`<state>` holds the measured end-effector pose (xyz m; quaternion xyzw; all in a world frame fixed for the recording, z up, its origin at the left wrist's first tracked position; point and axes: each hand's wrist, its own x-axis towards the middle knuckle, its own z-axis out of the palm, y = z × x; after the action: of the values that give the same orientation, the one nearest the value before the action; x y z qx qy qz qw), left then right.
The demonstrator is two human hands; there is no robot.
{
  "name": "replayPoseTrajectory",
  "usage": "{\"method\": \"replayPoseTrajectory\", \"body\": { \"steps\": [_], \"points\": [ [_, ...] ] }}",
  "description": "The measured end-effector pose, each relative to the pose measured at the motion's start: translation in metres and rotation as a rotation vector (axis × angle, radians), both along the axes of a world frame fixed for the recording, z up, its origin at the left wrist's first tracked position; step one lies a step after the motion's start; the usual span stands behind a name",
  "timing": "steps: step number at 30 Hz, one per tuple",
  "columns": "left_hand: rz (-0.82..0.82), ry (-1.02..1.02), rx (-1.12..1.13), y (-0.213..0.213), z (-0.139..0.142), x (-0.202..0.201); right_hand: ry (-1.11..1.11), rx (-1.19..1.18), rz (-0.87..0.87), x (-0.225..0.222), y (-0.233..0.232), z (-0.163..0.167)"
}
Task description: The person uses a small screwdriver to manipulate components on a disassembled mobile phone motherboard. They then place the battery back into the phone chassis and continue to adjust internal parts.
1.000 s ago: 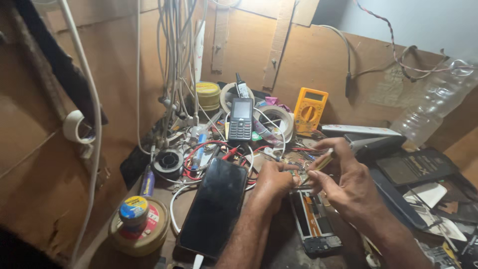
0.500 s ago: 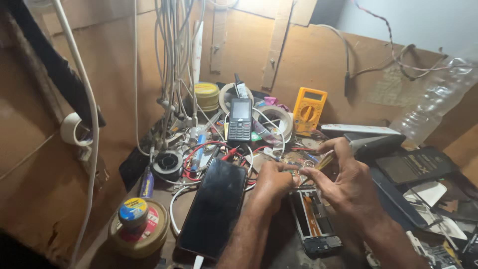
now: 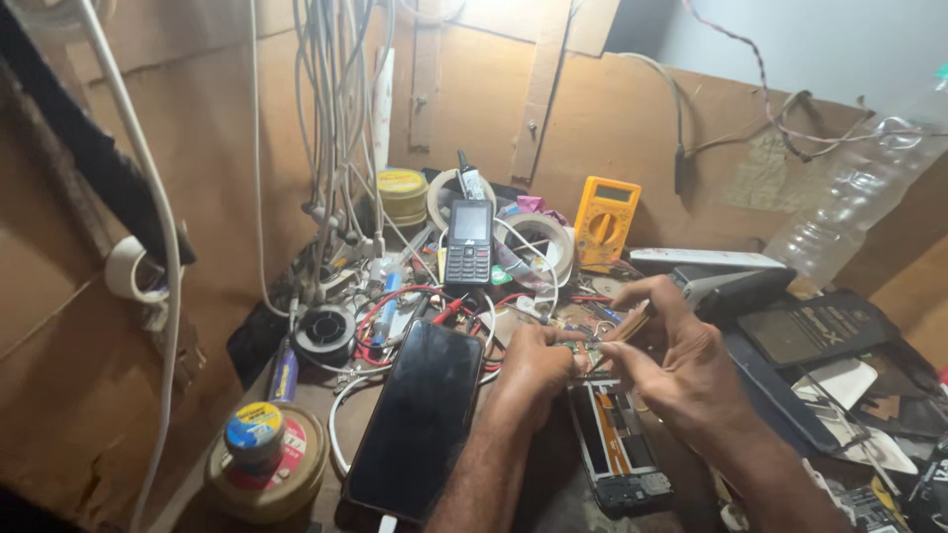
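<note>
Circuit board [image 3: 585, 353], small and greenish, sits pinched between both hands at the centre of a cluttered repair bench, just above an opened phone [image 3: 620, 444] with its back off.

Nearest the viewer, a black smartphone [image 3: 420, 429] lies screen up on the left, just beside the left forearm. A round tin [image 3: 265, 472] with a small capped bottle on it stands at the near left corner.

Left hand [image 3: 533, 370] is curled shut around the board's left edge, thumb on top. Right hand [image 3: 681, 370] steadies the board's right side with bent fingers and also grips a thin, pale-handled tool [image 3: 632, 326], tip aimed at the board. What kind of tool it is cannot be told.

Doing this well seems to call for a light, steady hold by the edges only, wrists braced on the bench, and the tool tip kept on one small spot, since loose wires lie very near.

Behind the hands, red and white wires [image 3: 415, 301] tangle around a small fan [image 3: 325, 331]. Further back stand a keypad phone [image 3: 468, 244], a tape roll [image 3: 541, 242] and a yellow multimeter [image 3: 604, 222]. A cardboard wall [image 3: 632, 118] closes the back, cables [image 3: 336, 128] hanging down it.
</note>
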<state>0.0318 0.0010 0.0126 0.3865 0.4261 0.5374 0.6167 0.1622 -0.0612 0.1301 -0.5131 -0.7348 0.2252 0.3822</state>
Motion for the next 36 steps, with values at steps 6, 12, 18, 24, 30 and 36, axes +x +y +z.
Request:
{"method": "replayPoseTrajectory", "body": {
  "steps": [6,12,18,24,30,36],
  "points": [
    [0.007,0.020,0.042,0.000,-0.002,-0.001,-0.004,0.173,0.076,-0.001,0.001,-0.002],
    [0.005,0.042,0.017,0.000,-0.005,0.001,-0.147,0.084,-0.123,-0.001,-0.002,-0.001],
    [-0.008,-0.012,0.128,-0.001,-0.004,0.001,0.034,-0.008,0.070,0.002,0.001,0.000],
    [0.017,0.079,0.067,0.001,-0.006,0.002,-0.176,0.148,-0.118,0.003,0.004,-0.002],
    [0.017,-0.005,0.058,0.002,-0.007,0.004,-0.006,0.183,0.041,0.000,0.003,-0.007],
    [0.020,0.010,0.066,-0.002,-0.003,-0.001,-0.087,0.077,-0.150,0.001,-0.001,-0.013]
  ]
}}
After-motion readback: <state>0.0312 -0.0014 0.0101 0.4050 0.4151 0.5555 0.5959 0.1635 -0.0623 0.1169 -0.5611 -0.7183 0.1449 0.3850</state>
